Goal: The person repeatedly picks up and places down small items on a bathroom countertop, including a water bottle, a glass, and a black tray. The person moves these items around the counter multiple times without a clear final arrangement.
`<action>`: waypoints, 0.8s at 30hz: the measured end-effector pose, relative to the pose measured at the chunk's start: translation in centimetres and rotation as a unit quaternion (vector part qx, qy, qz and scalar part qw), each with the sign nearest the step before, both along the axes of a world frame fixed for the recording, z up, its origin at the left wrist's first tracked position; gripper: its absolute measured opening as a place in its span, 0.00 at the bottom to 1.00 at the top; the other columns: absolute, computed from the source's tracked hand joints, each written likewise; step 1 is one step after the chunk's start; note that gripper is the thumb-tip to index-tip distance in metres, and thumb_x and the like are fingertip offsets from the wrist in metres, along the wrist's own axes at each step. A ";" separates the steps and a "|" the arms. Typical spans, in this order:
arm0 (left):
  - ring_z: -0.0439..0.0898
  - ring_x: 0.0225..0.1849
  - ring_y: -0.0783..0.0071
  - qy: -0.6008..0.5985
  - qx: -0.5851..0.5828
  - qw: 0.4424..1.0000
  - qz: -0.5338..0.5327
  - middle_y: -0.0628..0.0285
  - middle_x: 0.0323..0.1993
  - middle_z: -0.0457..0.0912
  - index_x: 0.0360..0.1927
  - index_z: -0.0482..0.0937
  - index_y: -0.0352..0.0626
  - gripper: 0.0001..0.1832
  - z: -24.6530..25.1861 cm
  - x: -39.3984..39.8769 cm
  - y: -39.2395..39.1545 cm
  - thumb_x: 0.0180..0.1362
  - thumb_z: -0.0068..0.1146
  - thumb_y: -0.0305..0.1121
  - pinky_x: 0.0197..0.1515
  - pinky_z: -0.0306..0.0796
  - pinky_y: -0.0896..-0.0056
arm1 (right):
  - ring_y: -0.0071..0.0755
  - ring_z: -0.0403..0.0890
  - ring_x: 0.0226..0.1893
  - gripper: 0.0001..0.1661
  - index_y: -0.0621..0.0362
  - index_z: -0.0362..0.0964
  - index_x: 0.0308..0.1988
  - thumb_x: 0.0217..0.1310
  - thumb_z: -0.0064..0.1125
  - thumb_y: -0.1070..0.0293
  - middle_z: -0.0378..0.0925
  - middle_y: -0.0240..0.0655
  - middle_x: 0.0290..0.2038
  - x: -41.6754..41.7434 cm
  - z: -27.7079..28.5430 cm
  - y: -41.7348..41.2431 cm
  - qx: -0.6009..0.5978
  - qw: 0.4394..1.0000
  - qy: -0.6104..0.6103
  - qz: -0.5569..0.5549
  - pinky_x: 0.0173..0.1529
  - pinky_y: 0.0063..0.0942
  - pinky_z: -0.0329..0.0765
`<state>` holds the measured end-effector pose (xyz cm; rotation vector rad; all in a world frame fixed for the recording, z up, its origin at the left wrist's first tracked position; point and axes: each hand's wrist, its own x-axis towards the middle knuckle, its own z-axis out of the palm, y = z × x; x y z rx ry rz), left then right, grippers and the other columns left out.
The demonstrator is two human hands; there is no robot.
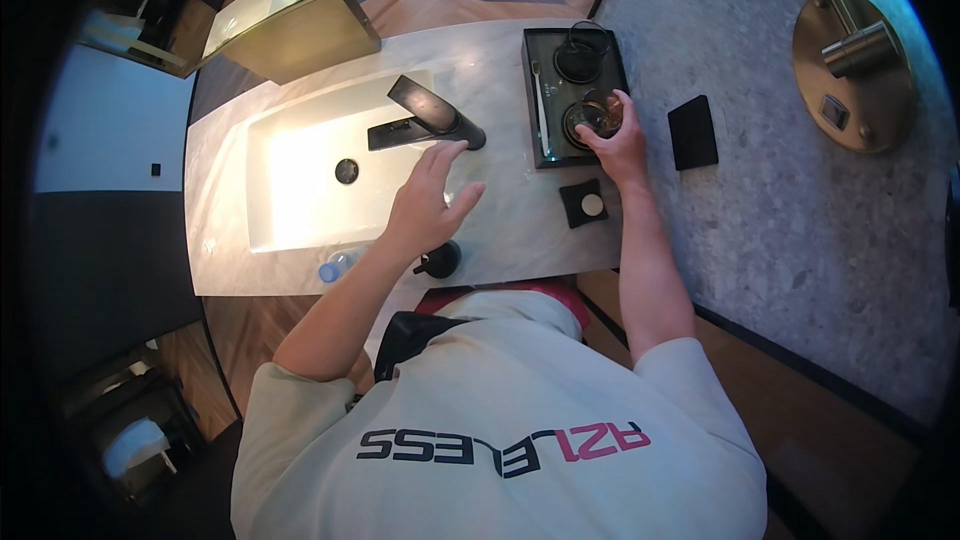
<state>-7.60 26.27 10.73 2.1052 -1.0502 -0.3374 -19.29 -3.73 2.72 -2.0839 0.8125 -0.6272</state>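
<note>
My right hand (619,141) has its thumb and fingers around a clear glass tumbler (598,112), which is over a round coaster at the near end of a dark tray (531,90). A second tumbler (587,41) stands at the tray's far end, and a white toothbrush (541,109) lies along its left side. My left hand (431,199) is held with spread fingers near the base of a dark faucet (431,109), holding nothing. Whether its fingertips touch the faucet cannot be told. The faucet reaches over a white rectangular sink (259,165).
A black pump bottle (442,259) and a blue-capped plastic bottle (330,270) stand along the marble counter's near edge. A small black dish with a round white piece (592,204) lies below the tray. A grey wall with a brass fixture (855,71) rises at right; a mirror stands beyond the sink.
</note>
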 end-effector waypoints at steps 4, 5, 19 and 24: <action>0.77 0.59 0.54 -0.013 0.017 1.000 0.002 0.50 0.61 0.73 0.66 0.69 0.42 0.30 0.3 0.0 1.1 0.63 0.62 0.41 0.55 0.77 0.59 | 0.45 0.76 0.60 0.50 0.57 0.63 0.64 0.44 0.80 0.61 0.75 0.45 0.58 0.0 -0.7 -0.1 -0.009 1.000 -0.002 0.002 0.64 0.36 0.73; 0.77 0.58 0.51 -0.011 0.017 1.000 0.008 0.50 0.60 0.74 0.64 0.70 0.42 0.30 0.4 -0.1 1.4 0.62 0.63 0.42 0.55 0.76 0.57 | 0.45 0.76 0.60 0.50 0.57 0.62 0.65 0.45 0.81 0.61 0.75 0.45 0.59 0.0 -1.0 -0.1 -0.012 1.000 -0.006 0.003 0.64 0.36 0.73; 0.78 0.57 0.51 -0.095 0.268 0.955 0.088 0.51 0.55 0.78 0.60 0.75 0.41 0.29 2.0 1.6 15.7 0.58 0.67 0.42 0.58 0.74 0.56 | 0.45 0.81 0.44 0.25 0.54 0.75 0.51 0.53 0.70 0.62 0.77 0.37 0.47 -1.0 0.8 19.3 -0.042 0.937 0.021 0.347 0.48 0.39 0.79; 0.81 0.53 0.49 0.009 0.458 0.884 0.094 0.49 0.53 0.79 0.61 0.74 0.42 0.33 2.5 1.3 16.8 0.54 0.70 0.44 0.53 0.77 0.54 | 0.46 0.81 0.44 0.17 0.49 0.77 0.44 0.54 0.70 0.61 0.76 0.36 0.41 0.3 -1.5 23.8 -0.033 0.871 0.109 0.478 0.46 0.42 0.79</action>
